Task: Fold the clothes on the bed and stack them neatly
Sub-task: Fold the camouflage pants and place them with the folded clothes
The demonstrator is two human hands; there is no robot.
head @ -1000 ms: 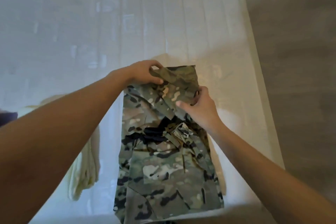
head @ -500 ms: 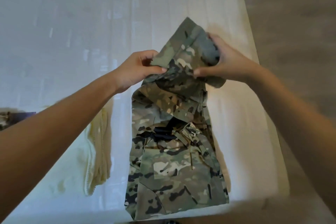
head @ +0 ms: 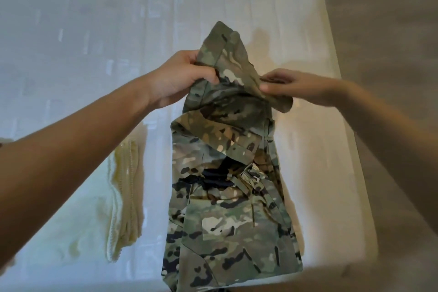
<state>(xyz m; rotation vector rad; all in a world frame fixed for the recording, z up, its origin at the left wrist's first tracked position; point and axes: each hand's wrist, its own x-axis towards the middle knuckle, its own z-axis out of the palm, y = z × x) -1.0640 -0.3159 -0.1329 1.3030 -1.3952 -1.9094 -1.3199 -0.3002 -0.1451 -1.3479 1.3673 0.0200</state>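
Observation:
A camouflage garment (head: pixel 227 208) lies lengthwise on the white bed (head: pixel 94 31), its near end at the bed's front edge. Its far end is lifted off the sheet into a peak. My left hand (head: pixel 180 78) grips the left side of that raised end, fingers curled into the cloth. My right hand (head: pixel 291 85) pinches the right side between thumb and fingers, with a loose flap hanging below it.
A pale yellow garment (head: pixel 123 197) lies on the bed left of the camouflage one, partly behind my left forearm. The bed's right edge (head: pixel 341 78) runs diagonally, with grey floor (head: pixel 391 31) beyond it.
Both hands raised the garment's far end from the sheet into a peak. Since half a second ago my right hand has slid from the top of the peak down to its right side.

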